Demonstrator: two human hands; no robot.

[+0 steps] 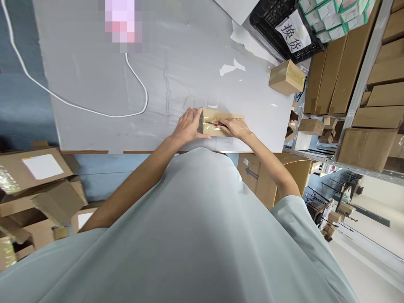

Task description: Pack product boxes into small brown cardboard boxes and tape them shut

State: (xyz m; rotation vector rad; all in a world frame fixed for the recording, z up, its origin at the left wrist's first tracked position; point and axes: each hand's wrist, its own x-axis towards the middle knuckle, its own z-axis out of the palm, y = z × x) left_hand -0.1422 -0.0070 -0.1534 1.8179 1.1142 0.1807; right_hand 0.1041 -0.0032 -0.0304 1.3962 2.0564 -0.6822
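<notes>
A small cardboard box [232,115] with shiny tape on it lies at the front of the grey table. My left hand [188,126] grips its left end, thumb at the near side and fingers at the far side. Over the right part of the box is my right hand [236,127], closed around a slim tool [217,123] with a red and black handle. The tool's thin tip points left, at the taped top of the box; whether it touches the tape I cannot tell.
Another taped carton [285,78] stands at the table's right edge, near a black crate [274,21] with a paper sign. A white cable [104,114] crosses the table's left side. Cartons lie piled at lower left [34,168], and shelves of boxes [366,143] stand right.
</notes>
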